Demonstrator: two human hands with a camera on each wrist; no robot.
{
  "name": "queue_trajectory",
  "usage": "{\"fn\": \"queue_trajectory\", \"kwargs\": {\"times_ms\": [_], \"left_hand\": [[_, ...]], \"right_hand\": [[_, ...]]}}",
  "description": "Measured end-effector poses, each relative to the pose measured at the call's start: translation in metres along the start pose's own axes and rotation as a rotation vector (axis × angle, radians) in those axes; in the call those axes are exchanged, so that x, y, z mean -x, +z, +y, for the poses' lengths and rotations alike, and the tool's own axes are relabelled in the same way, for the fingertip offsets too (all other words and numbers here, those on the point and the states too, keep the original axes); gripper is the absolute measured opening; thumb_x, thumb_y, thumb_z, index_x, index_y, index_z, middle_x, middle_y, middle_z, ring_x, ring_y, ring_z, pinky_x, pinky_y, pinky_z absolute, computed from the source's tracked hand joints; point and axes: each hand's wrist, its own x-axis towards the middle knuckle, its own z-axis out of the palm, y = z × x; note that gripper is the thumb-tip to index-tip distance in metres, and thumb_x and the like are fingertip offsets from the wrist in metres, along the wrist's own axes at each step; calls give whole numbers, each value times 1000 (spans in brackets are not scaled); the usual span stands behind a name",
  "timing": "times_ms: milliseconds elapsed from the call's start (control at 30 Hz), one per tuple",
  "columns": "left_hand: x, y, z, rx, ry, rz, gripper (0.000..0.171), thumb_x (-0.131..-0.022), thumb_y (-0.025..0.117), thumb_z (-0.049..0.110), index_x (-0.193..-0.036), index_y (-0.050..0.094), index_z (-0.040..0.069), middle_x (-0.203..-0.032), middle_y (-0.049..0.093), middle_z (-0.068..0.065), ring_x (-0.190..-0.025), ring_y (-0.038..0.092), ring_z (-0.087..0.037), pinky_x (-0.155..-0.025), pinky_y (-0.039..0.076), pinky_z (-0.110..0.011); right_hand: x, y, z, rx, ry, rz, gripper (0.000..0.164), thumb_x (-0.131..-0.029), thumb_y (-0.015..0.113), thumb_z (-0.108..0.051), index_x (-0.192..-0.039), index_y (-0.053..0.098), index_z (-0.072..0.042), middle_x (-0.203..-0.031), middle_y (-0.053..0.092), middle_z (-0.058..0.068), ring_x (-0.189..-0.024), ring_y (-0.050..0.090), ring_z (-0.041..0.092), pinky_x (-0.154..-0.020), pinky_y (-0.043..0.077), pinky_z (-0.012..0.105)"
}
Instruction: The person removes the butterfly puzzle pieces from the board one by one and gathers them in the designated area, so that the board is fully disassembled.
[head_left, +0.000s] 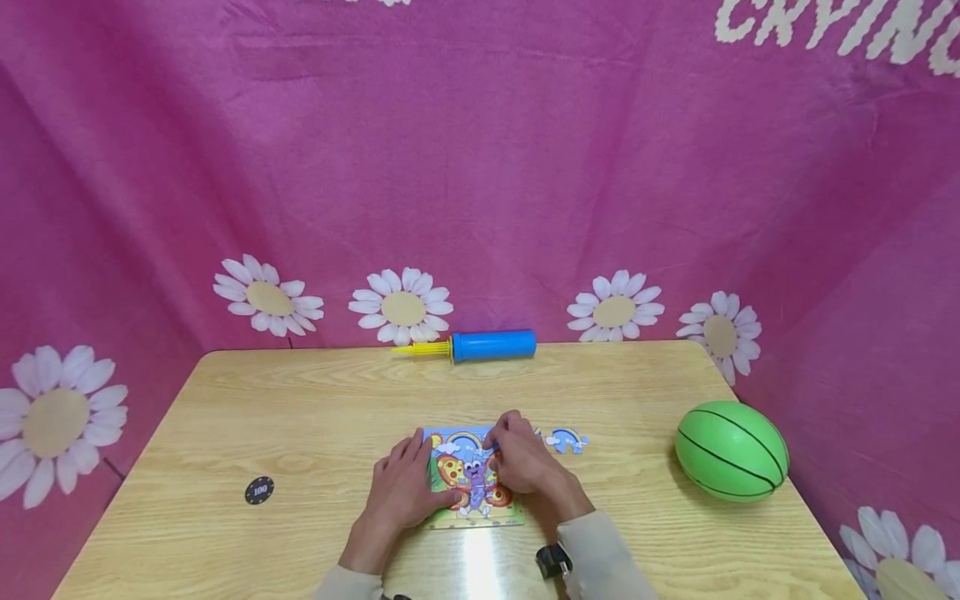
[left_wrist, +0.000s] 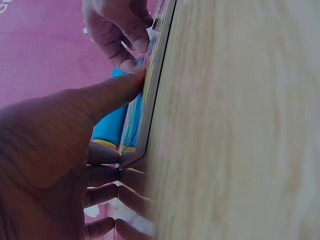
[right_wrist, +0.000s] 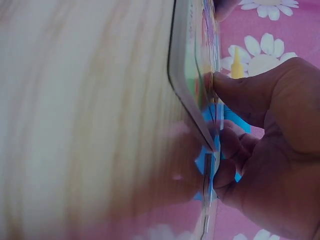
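Note:
A cartoon jigsaw puzzle (head_left: 474, 479) with a purple butterfly and a rainbow lies in its flat tray on the table. My left hand (head_left: 405, 483) rests along the tray's left edge, thumb (left_wrist: 117, 95) on the puzzle's face and the other fingers stretched out past the edge. At the upper right, my right hand (head_left: 525, 458) has its fingers curled and pinches a puzzle piece against the picture, mostly hidden by the fingers. Its thumb (right_wrist: 240, 90) touches the puzzle's surface. A loose rainbow puzzle piece (head_left: 567, 440) lies just right of this hand.
A blue hand pump (head_left: 493, 345) with a yellow nozzle lies at the table's back edge. A green ball (head_left: 731, 451) with black lines sits at the right. A black poker chip (head_left: 259, 490) marked 100 lies at the left. Pink cloth with daisies (head_left: 405, 308) hangs behind the table.

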Motion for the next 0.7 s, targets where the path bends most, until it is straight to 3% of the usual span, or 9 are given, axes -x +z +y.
{"fn": "queue_trajectory", "kwargs": {"times_ms": [233, 500, 700], "left_hand": [[1, -2, 1, -1, 6, -4, 100, -72, 73, 64, -147, 39, 7, -157, 31, -16, -142, 31, -36, -110, 31, -59], [0, -2, 0, -6, 5, -5, 102, -72, 72, 65, -148, 38, 6, -157, 31, -16, -142, 31, -36, -110, 31, -58], [0, -2, 1, -5, 5, -12, 102, -72, 72, 66, -148, 39, 6, -157, 31, -16, -142, 31, -36, -109, 31, -59]], "right_hand": [[0, -1, 0, 0, 2, 18, 16, -84, 69, -10, -96, 67, -20, -117, 49, 3, -105, 43, 23, -85, 38, 42], [0, -1, 2, 4, 45, 74, 47, -83, 75, -22, -128, 61, -15, -120, 53, 4, -110, 47, 24, -89, 42, 44], [2, -1, 4, -33, 48, 131, 45, -79, 79, -20, -122, 66, -16, -118, 57, 6, -108, 51, 25, -94, 44, 44]]}}
